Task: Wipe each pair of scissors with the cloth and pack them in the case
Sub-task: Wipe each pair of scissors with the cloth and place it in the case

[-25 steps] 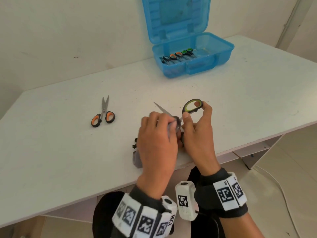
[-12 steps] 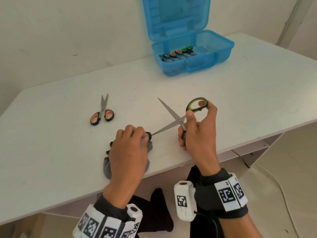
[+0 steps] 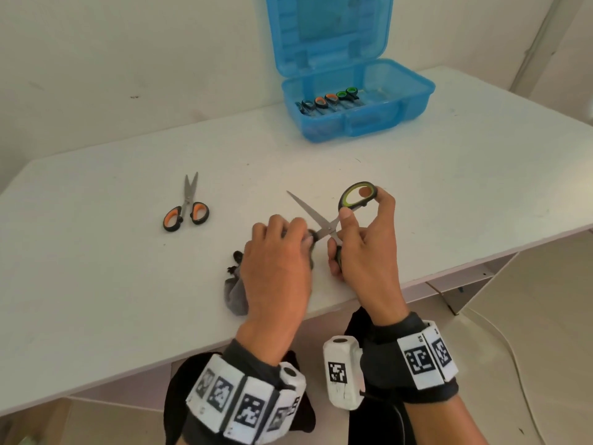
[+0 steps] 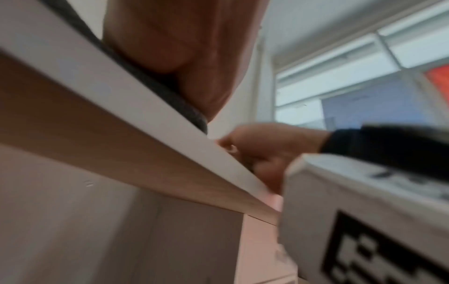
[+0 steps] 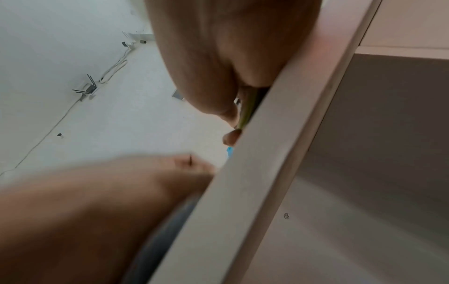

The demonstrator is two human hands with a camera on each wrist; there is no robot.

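My right hand (image 3: 362,242) grips the green-handled scissors (image 3: 309,209) above the table's front edge. Their blades are spread, and one finger shows through the upper handle loop (image 3: 357,195). My left hand (image 3: 296,236) pinches the grey cloth (image 3: 236,293) round the lower blade, close to the pivot; that blade is mostly hidden. The cloth's tail lies on the table. In the right wrist view a strip of green handle (image 5: 248,107) shows under my palm. Orange-handled scissors (image 3: 186,213) lie closed at the left. The blue case (image 3: 385,118) stands open at the back, holding several scissors.
The white table (image 3: 449,194) ends just under my wrists, with a shelf and floor below its front edge. A wall runs behind the case, whose lid stands upright against it. A cable lies on the floor at the right.
My left hand with the cloth slid out left to the lower blade's tip, then came back right to the pivot. The right hand holds the scissors in about the same place.
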